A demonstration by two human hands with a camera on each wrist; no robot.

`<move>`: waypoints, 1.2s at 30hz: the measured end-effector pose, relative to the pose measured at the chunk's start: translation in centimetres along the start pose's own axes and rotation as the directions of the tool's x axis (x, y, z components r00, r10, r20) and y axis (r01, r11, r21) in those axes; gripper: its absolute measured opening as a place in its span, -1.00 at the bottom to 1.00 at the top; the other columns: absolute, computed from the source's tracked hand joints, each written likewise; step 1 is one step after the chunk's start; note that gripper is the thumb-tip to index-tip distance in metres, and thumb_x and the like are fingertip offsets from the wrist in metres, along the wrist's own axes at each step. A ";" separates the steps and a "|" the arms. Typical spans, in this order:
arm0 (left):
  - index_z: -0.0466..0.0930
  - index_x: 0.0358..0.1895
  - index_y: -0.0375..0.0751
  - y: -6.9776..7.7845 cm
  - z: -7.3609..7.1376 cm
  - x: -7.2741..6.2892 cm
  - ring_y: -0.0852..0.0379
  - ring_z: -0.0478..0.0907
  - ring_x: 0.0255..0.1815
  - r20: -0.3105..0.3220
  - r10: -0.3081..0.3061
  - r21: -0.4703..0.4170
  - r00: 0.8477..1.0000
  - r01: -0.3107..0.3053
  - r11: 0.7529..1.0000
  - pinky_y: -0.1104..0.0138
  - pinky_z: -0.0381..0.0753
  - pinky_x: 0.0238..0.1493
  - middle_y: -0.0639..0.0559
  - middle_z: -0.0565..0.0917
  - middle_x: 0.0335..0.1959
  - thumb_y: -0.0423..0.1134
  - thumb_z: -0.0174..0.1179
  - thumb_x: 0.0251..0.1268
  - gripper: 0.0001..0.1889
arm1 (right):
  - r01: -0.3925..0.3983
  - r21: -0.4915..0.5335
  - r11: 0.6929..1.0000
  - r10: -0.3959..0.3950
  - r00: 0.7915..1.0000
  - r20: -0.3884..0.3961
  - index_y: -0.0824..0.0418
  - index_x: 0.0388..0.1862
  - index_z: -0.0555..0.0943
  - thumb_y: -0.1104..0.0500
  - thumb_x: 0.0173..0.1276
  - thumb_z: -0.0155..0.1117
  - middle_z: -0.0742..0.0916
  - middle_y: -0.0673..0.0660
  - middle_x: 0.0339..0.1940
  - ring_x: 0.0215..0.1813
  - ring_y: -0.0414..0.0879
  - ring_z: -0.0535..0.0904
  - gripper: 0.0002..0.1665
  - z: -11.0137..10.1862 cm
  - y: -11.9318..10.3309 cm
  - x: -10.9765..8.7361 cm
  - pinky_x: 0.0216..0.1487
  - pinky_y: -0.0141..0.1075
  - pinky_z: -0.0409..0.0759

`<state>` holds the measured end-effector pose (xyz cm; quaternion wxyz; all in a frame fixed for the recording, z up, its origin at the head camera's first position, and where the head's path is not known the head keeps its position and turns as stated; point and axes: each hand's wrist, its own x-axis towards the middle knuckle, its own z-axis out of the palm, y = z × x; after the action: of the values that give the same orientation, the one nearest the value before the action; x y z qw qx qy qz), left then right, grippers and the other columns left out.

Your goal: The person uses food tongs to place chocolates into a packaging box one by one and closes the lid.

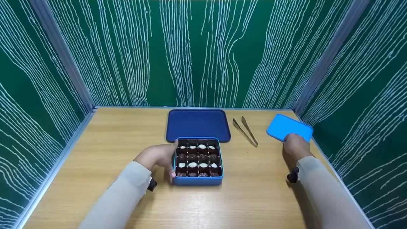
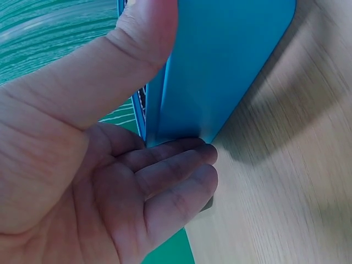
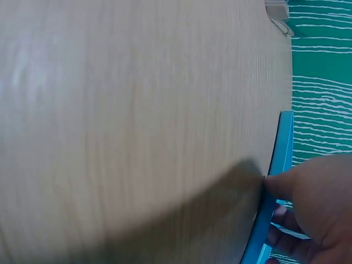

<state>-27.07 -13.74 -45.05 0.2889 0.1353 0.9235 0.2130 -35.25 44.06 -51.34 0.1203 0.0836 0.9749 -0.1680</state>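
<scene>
In the head view a blue box stands on the table, its dark divided tray holding several chocolates, some white-topped. My left hand rests against the box's left side, thumb by the front corner. The left wrist view shows its fairly straight fingers touching the blue wall. Off to the right, my right hand pinches the near edge of a light blue lid. In the right wrist view the thumb is on the lid's edge, with fingers partly hidden on its other side.
Behind the box lies a dark blue tray. Metal tongs rest between that tray and the lid, their arms spread. Green walls with white lines enclose the wooden table at the back and both sides.
</scene>
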 end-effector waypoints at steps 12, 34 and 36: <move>-0.41 0.92 -0.09 0.1 0.0 -0.2 -0.29 0.17 0.88 -0.012 0.016 0.001 1.000 -0.016 1.000 -0.23 0.17 0.90 -0.24 0.05 0.92 -0.15 0.85 -0.07 0.68 | 0.098 -0.154 0.983 -0.139 0.949 -0.283 0.47 0.05 0.83 0.44 0.57 0.26 0.90 0.44 -0.06 -0.07 0.33 0.76 -0.75 -0.6 -1.5 -0.9 0.40 0.51 0.64; 0.46 0.74 -0.09 3.8 -1.0 -0.5 -0.19 0.49 0.72 -0.674 0.489 0.318 0.554 -0.380 0.868 0.01 0.61 0.68 -0.13 0.54 0.68 -0.17 0.42 0.66 -0.31 | 0.662 -0.336 0.670 -0.715 0.452 -0.534 0.22 -0.26 0.90 0.32 0.48 0.61 0.86 0.13 -0.33 -0.33 0.04 0.76 -0.93 -3.6 -19.8 -16.0 -0.30 -0.13 0.68; 0.49 0.72 -0.09 3.9 -0.9 -0.5 -0.18 0.53 0.69 -0.702 0.537 0.387 0.468 -0.382 0.839 0.04 0.65 0.64 -0.15 0.57 0.65 -0.17 0.44 0.64 -0.32 | 0.689 -0.382 0.616 -0.759 0.388 -0.523 0.16 -0.30 0.90 0.27 0.43 0.67 0.84 0.06 -0.38 -0.37 -0.01 0.71 -0.91 -3.4 -20.9 -17.4 -0.37 -0.24 0.42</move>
<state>-26.67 -10.80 -42.30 -0.2290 0.2960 0.8963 0.2378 -23.57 23.66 -37.28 -0.3016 -0.3039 0.8965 -0.1137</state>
